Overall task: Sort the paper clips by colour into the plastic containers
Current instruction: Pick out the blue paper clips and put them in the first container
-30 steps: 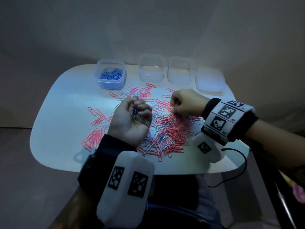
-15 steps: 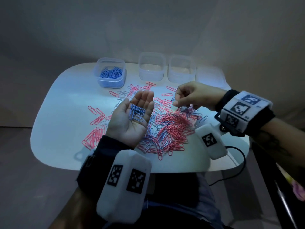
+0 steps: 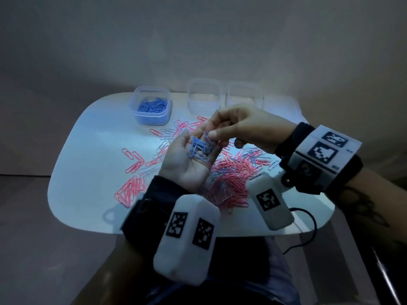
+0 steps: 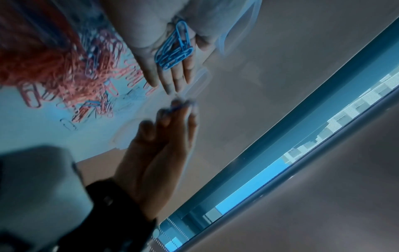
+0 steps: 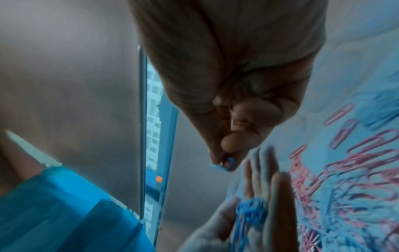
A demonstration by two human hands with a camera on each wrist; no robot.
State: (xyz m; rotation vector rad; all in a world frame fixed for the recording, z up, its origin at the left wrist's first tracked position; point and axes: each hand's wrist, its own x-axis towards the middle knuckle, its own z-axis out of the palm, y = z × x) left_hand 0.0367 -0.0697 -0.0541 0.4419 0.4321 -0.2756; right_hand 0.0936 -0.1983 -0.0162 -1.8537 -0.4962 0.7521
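Both wrists: black bands (image 3: 288, 139), white camera pods (image 3: 272, 203) with black square markers (image 3: 323, 151). Black cable (image 3: 308, 230) off right pod. Dark left sleeve (image 3: 143, 216).

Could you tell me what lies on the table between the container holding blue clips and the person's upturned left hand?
In the head view, scattered pink and pale paper clips lie on the table between the blue-clip container and the left hand.

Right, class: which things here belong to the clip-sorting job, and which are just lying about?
Job:
left hand cupping blue clips
right hand pinching a blue clip
mixed clip pile
container of blue clips
clear containers

Lying about:
black cable
table
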